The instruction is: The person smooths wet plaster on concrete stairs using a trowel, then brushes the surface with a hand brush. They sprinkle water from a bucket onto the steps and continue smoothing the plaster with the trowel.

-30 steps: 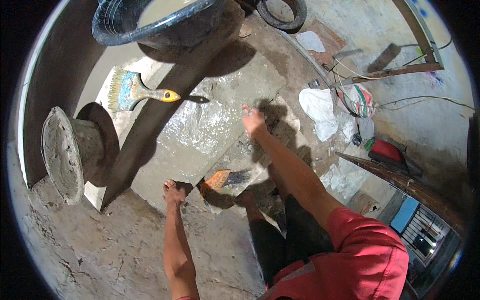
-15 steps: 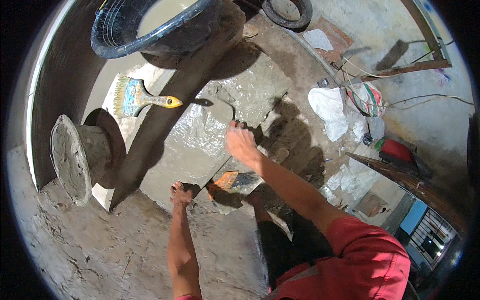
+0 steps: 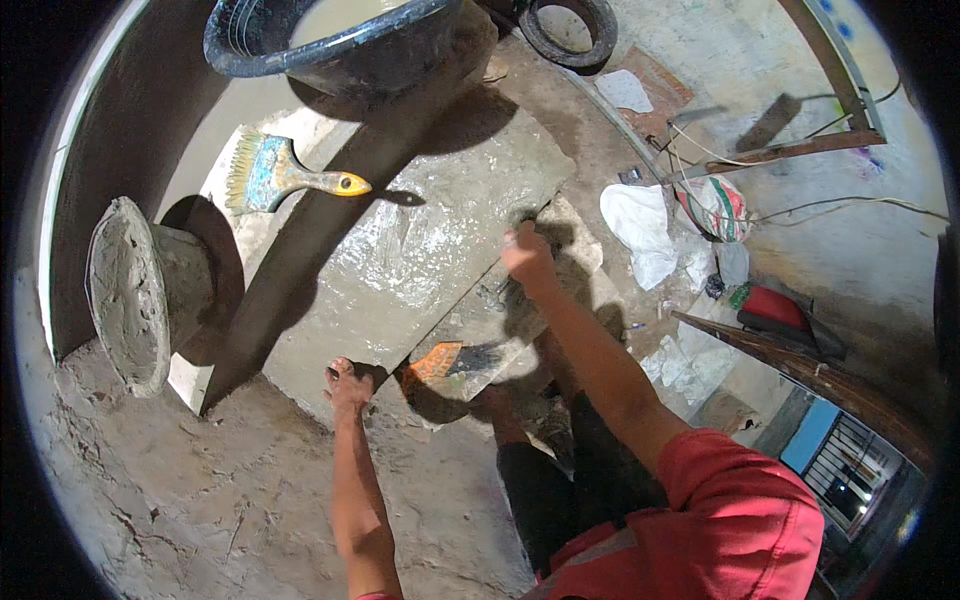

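A grey sheet (image 3: pixel 350 290), wet and coated with cement slurry, lies on the floor in front of me. My left hand (image 3: pixel 349 388) is at its near corner, fingers bent on the edge. Farther along the right-hand edge, my right hand (image 3: pixel 528 255) has its fingers closed at the border; its fingertips are partly hidden in shadow. Between the two hands, just outside that edge, rests an orange-and-black flat tool (image 3: pixel 435 364). A wide paintbrush (image 3: pixel 290 178) with a yellow-tipped handle lies on the pale ledge beyond the sheet.
A black tub (image 3: pixel 350 55) of grey liquid stands at the far side. At left, a cement-crusted bucket (image 3: pixel 135 295) lies on its side. To the right are a tyre (image 3: pixel 567 32), a white cloth (image 3: pixel 640 232), a striped sack (image 3: pixel 715 207) and a wooden beam (image 3: pixel 790 365).
My right hand has moved away and to the right along the sheet's edge. The sheet's far part, curled before, now lies flatter. My left hand stays at the near corner.
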Action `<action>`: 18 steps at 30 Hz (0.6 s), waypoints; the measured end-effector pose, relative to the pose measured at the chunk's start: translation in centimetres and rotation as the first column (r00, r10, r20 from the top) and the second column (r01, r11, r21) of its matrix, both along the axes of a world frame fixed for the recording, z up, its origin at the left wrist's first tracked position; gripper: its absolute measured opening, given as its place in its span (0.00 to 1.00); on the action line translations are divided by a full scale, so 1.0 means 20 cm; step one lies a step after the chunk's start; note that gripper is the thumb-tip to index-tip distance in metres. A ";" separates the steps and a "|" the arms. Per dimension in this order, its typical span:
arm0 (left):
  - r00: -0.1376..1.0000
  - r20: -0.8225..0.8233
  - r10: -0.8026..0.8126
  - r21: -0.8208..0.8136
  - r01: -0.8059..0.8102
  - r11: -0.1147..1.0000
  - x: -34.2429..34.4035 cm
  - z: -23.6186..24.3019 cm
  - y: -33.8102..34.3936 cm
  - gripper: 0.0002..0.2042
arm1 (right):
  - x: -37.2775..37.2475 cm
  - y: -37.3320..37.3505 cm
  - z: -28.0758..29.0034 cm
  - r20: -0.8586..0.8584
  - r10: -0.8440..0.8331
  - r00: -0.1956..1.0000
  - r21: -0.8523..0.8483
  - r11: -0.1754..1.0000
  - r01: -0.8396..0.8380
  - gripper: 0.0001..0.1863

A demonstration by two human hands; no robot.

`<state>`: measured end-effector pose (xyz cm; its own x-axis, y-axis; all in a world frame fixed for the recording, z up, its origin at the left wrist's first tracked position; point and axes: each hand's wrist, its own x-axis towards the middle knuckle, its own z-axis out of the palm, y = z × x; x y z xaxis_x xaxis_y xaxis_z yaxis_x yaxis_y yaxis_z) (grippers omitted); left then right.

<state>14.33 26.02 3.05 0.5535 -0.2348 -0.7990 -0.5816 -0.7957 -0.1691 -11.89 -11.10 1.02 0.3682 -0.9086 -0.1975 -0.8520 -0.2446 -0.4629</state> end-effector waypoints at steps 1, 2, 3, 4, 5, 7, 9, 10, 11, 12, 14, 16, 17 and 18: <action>0.998 0.057 0.036 -0.058 -0.033 0.998 -0.01 0.02 -0.01 0.42 | -0.06 -0.01 -0.04 0.059 0.075 0.995 -0.034 0.997 -0.073 0.15; 0.993 0.071 0.096 -0.047 -0.093 0.995 -0.02 0.05 -0.04 0.42 | -0.09 -0.01 -0.08 0.158 0.100 0.982 -0.107 0.991 -0.084 0.15; 0.984 0.101 0.147 -0.050 -0.142 0.989 -0.05 0.08 -0.09 0.42 | -0.13 -0.01 -0.11 0.282 0.055 0.958 -0.012 0.998 -0.054 0.15; 0.984 0.137 0.113 -0.124 -0.096 0.988 -0.08 0.11 -0.16 0.41 | -0.15 0.00 -0.15 0.432 -0.052 0.900 0.060 0.998 0.029 0.17; 0.979 0.189 0.078 -0.209 -0.037 0.977 -0.13 0.14 -0.25 0.41 | -0.18 0.00 -0.18 0.481 -0.157 0.862 0.146 0.984 0.098 0.20; 0.976 0.217 -0.014 -0.484 0.120 0.867 -0.27 0.18 -0.50 0.39 | -0.22 -0.01 -0.23 0.475 -0.361 0.802 0.316 0.921 0.226 0.23; 0.964 0.202 -0.174 -0.638 0.264 0.723 -0.41 0.18 -0.78 0.37 | -0.25 -0.03 -0.26 0.385 -0.485 0.785 0.418 0.850 0.321 0.23; 0.935 0.229 -0.270 -0.631 0.354 0.691 -0.48 0.18 -0.91 0.36 | -0.26 -0.04 -0.26 0.353 -0.515 0.781 0.432 0.830 0.352 0.23; 0.915 0.195 -0.352 -0.535 0.400 0.744 -0.51 0.17 -1.03 0.36 | -0.27 -0.05 -0.26 0.319 -0.524 0.790 0.426 0.823 0.374 0.23; 0.880 0.186 -0.438 -0.444 0.473 0.761 -0.53 0.16 -1.14 0.35 | -0.28 -0.07 -0.25 0.284 -0.533 0.797 0.421 0.816 0.396 0.23; 0.823 0.163 -0.544 -0.301 0.566 0.767 -0.54 0.15 -1.25 0.35 | -0.29 -0.09 -0.24 0.212 -0.510 0.834 0.379 0.829 0.411 0.23; 0.804 0.119 -0.583 -0.202 0.595 0.778 -0.55 0.15 -1.30 0.35 | -0.29 -0.10 -0.22 0.176 -0.463 0.869 0.354 0.853 0.383 0.24; 0.817 0.069 -0.573 -0.190 0.574 0.796 -0.53 0.15 -1.30 0.35 | -0.28 -0.09 -0.22 0.144 -0.477 0.867 0.339 0.847 0.410 0.25; 0.805 0.082 -0.588 -0.182 0.592 0.785 -0.53 0.16 -1.30 0.35 | -0.27 -0.08 -0.21 0.148 -0.336 0.930 0.294 0.913 0.283 0.27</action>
